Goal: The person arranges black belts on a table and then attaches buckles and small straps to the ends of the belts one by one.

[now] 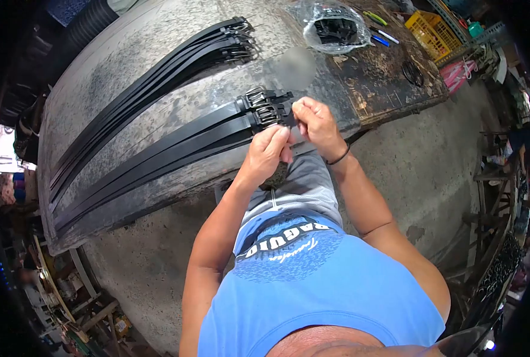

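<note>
A stack of black belts (187,140) with metal buckles (265,107) lies along the near side of the table, its buckle end in front of me. My left hand (266,152) is closed in a pinch just beside the lowest buckle. My right hand (320,126) is also pinched shut, close to the left one, by the small black pieces (286,104) at the buckle ends. Whatever sits between my fingertips is too small and covered to name. Farther back rests a second bundle of black belts (152,86), with its buckles toward the upper right.
A clear plastic bag (334,28) of small black pieces stands on the worn table (143,56). Near it lie a blue marker (380,40), a white pen (387,37) and a green-handled tool (375,18). Beyond the right corner is a yellow crate (433,35).
</note>
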Available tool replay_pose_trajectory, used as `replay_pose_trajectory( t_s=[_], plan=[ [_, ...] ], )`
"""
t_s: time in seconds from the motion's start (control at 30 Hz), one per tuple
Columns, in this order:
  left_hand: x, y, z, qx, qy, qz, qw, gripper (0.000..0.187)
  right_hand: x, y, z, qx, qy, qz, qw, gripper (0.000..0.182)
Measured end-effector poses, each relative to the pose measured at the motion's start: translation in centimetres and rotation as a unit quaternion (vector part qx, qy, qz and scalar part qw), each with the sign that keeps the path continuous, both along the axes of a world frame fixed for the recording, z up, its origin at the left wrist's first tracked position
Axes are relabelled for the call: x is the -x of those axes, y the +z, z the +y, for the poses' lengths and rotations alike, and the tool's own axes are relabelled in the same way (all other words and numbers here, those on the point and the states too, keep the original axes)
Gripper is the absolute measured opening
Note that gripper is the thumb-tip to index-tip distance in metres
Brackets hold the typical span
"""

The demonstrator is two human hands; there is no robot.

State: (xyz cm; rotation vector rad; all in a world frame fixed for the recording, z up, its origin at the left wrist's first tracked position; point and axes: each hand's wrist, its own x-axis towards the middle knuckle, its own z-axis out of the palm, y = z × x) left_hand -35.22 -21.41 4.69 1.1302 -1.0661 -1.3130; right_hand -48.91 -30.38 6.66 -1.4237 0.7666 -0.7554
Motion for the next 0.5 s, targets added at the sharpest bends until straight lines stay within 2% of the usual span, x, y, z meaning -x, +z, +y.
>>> replay_pose_trajectory(
  t_s=[0.07,0.13,0.2,0.23,0.27,0.3,0.33,0.4,0.43,0.47,0.5],
  plan=[
    [0.3,-0.5,1.1,-0.005,-0.012,0.093,0.996,0.028,0.5,0.8,-0.8,-0.080,-0.015,-0.014,0.997,0.030],
    [0.2,-0.7,1.5,-0.034,-0.014,0.115,0.993,0.024,0.5,-0.2,-1.5,-0.065,-0.008,0.019,0.998,0.030],
    [0.1,-0.8,1.6,-0.039,0.004,0.140,0.989,0.024,0.0,-0.2,-1.7,0.044,-0.116,0.050,0.991,0.031],
    [0.0,-0.9,1.6,-0.038,0.005,0.139,0.989,0.024,-0.1,0.2,-1.7,0.044,-0.115,0.049,0.991,0.031],
    [0.0,-1.2,1.7,-0.032,0.022,0.119,0.992,0.025,-0.2,0.8,-1.6,0.200,-0.133,0.089,0.967,0.027],
    [0.1,-1.3,1.7,-0.026,0.038,0.098,0.994,0.025,-0.4,1.7,-1.3,0.350,-0.150,0.126,0.916,0.028],
    [0.2,-1.3,1.6,-0.027,0.035,0.097,0.994,0.025,-0.5,2.1,-0.9,0.490,-0.164,0.162,0.841,0.035],
    [0.9,-1.0,1.6,-0.028,0.044,0.003,0.999,0.024,-1.4,2.0,1.7,0.539,-0.069,0.242,0.804,0.049],
    [1.5,-0.7,2.1,0.025,0.041,-0.021,0.999,0.024,-2.1,2.2,2.9,0.503,-0.030,0.268,0.821,0.055],
    [1.5,-1.4,2.3,0.025,0.010,-0.032,0.999,0.023,-2.0,1.0,2.2,0.486,0.004,0.243,0.840,0.058],
    [1.5,-0.9,2.6,0.027,-0.002,-0.044,0.999,0.024,-1.8,0.6,1.3,0.460,-0.022,0.252,0.851,0.058]
  ],
)
